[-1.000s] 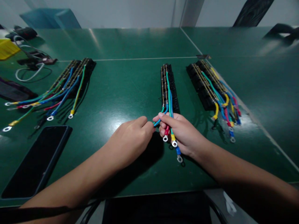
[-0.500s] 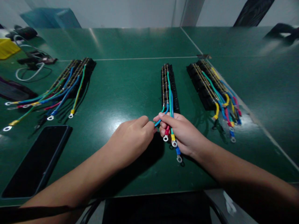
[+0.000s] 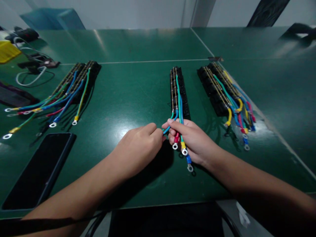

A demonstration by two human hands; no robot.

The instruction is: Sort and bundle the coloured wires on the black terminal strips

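Note:
A long black terminal strip [image 3: 184, 95] with brass-coloured rails lies on the green table in front of me. Blue and green wires [image 3: 178, 95] run from it toward me. My right hand [image 3: 191, 138] is closed around these wires near their ends; ring lugs with red, yellow and blue sleeves [image 3: 183, 144] poke out below the fingers. To its left, my left hand [image 3: 142, 146] is closed in a fist on a blue wire [image 3: 167, 130] that bends leftward from the strip. The end of that wire is hidden inside the left fist. The two hands almost touch.
Two more wired strips [image 3: 216, 95] lie to the right, and another pair [image 3: 92, 75] to the left with lugged wires fanned out. A phone [image 3: 39, 171] rests at the front left. Cables [image 3: 37, 65] and a yellow box [image 3: 8, 52] are at the far left of the table [image 3: 133, 89].
Hardly anything differs. Both hands keep the same grip on the wires, and the lugs below my right hand have shifted very slightly.

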